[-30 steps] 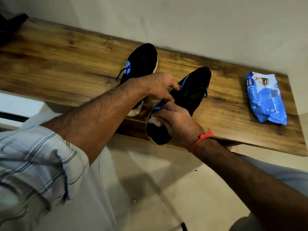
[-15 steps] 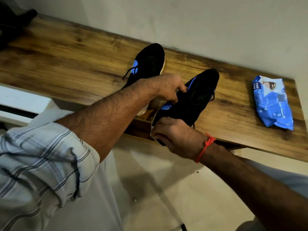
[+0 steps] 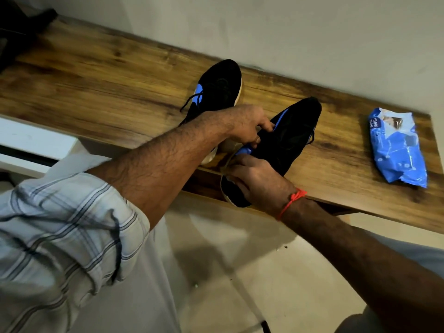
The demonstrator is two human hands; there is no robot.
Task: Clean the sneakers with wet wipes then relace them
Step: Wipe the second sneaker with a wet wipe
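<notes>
A person's left hand (image 3: 249, 127) is gripping the nearer black sneaker's (image 3: 286, 145) collar on the wooden shelf (image 3: 120, 92) while the right hand (image 3: 258, 181) is curling round its heel, apparently pressing a wipe; the wipes pack (image 3: 396, 147) is lying well apart.

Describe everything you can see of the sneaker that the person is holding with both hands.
The held sneaker is black, cloth-like, with a blue stripe along its side, a pale sole edge and a dark lace end hanging at its far side. It lies on the wooden shelf, toe toward the wall, heel overhanging the front edge. The left hand grips its near side at the collar; the right hand covers the heel. Whether it holds a wipe is hidden.
</notes>
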